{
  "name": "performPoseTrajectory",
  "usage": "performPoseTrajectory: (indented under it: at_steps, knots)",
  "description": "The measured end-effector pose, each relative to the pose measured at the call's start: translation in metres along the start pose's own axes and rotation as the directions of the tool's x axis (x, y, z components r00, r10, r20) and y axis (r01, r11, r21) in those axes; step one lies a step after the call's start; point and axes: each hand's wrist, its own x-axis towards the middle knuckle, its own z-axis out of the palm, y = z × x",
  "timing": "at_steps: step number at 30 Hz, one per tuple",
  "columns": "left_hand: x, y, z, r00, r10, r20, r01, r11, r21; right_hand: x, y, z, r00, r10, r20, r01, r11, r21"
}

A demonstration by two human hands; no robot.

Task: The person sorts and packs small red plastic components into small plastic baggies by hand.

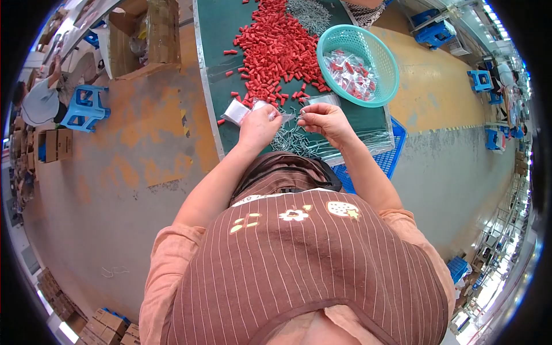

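Observation:
My left hand [260, 126] is closed on a small clear plastic bag [286, 118], whose edge sticks out toward the right. Beside its fingers lies a stack of small plastic bags [236, 111]. Across from it, my right hand [330, 122] has thumb and fingers pinched together; a tiny pale thing at the tips is too small to make out. Loose silver screws [292, 140] lie heaped between and below both hands. Beyond the hands spreads a large pile of red plastic wall plugs [276, 52]. Another clear packet [322, 100] lies just behind my right hand.
A turquoise basket [391, 69] holding filled bags with red pieces stands at the right of the green table [215, 75]. More metal screws [309, 16] are heaped at the far end. A blue crate [397, 138] sits below the table's right edge. An open carton [164, 37] stands left.

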Motion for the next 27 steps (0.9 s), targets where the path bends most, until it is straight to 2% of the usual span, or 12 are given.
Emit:
performPoseTrajectory:
  at_steps: [2,5,14,17,18,20,22,27]
  knots:
    - [0.0,0.0,0.0,1.0,0.005,-0.002,-0.005,1.0,-0.008,0.001,0.0,0.0,0.998,-0.056,-0.031,0.05,0.987,-0.154]
    - [0.0,0.001,0.0,1.0,0.014,-0.003,-0.014,1.0,-0.01,0.005,0.007,-0.002,0.98,-0.196,-0.027,0.182,0.945,-0.271]
    - [0.0,0.008,0.001,0.999,0.042,0.001,-0.042,0.999,0.021,-0.002,0.002,0.007,0.97,-0.244,0.008,0.238,0.94,-0.246]
    - [-0.002,0.013,0.001,0.999,0.052,0.004,-0.052,0.999,0.017,-0.005,0.002,0.019,0.933,-0.35,0.081,0.352,0.849,-0.394]
    - [-0.002,0.016,0.0,0.998,0.056,0.006,-0.057,0.998,0.019,-0.007,0.002,0.023,0.92,-0.38,0.098,0.381,0.804,-0.456]
    - [-0.002,0.021,-0.002,0.998,0.065,0.012,-0.065,0.998,0.019,-0.014,-0.006,0.033,0.81,-0.566,0.151,0.481,0.495,-0.724]
    - [-0.003,0.023,-0.002,0.998,0.063,0.01,-0.064,0.998,0.017,-0.015,-0.009,0.035,0.681,-0.679,0.274,0.48,0.132,-0.867]
    - [-0.005,0.027,-0.003,0.999,0.046,-0.001,-0.046,0.999,0.014,-0.013,-0.013,0.036,0.65,-0.635,0.417,0.449,-0.121,-0.885]
